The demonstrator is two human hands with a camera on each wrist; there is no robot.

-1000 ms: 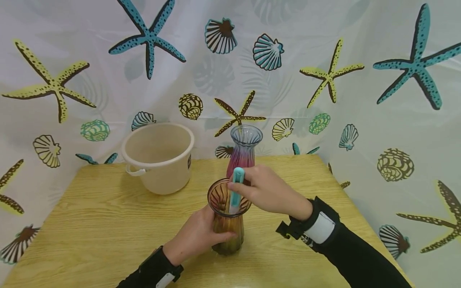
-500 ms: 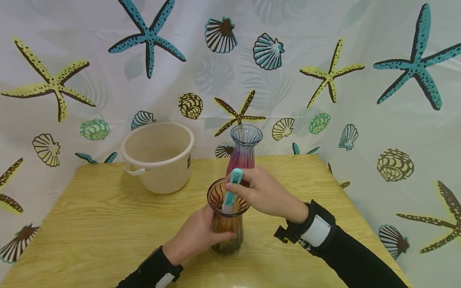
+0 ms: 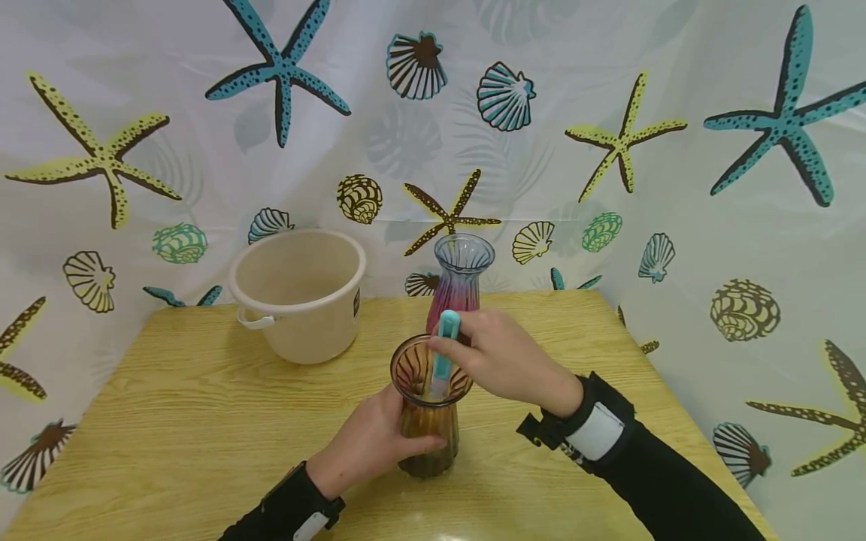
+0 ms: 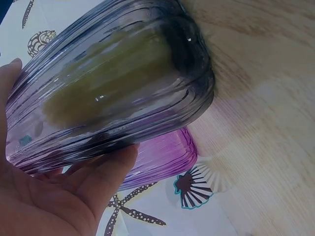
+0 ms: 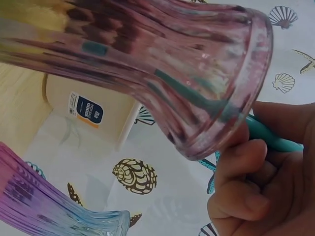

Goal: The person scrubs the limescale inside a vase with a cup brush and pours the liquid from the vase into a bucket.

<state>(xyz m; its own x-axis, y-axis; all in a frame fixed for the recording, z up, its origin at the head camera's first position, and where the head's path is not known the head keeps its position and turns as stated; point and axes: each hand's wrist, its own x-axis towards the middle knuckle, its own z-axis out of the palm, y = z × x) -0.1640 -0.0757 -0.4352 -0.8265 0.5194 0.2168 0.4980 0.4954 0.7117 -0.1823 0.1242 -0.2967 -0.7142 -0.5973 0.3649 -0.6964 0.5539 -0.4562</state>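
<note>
A ribbed glass vase (image 3: 429, 454), amber in the head view, stands on the table with its flared mouth up. My left hand (image 3: 368, 436) grips its body from the left, thumb across the front. My right hand (image 3: 504, 357) pinches the teal handle (image 3: 449, 327) of a bottle brush at the vase's mouth. The handle's lower part reaches down inside the rim. Through the glass in the left wrist view, the brush's yellowish spongy head (image 4: 118, 73) shows blurred within the vase. The right wrist view shows fingers curled round the handle beside the rim.
Behind my right hand stands a second vase (image 3: 456, 289), blue fading to pink. A cream bucket (image 3: 314, 334) with a side handle is at the back left of the wooden table (image 3: 203, 436). A patterned cloth (image 3: 433, 150) hangs around the back and sides.
The brush handle leaned left half a second ago and is nearer upright now, its top slightly higher and further right. My right hand shifted with it. My left hand and the vase stayed put.
</note>
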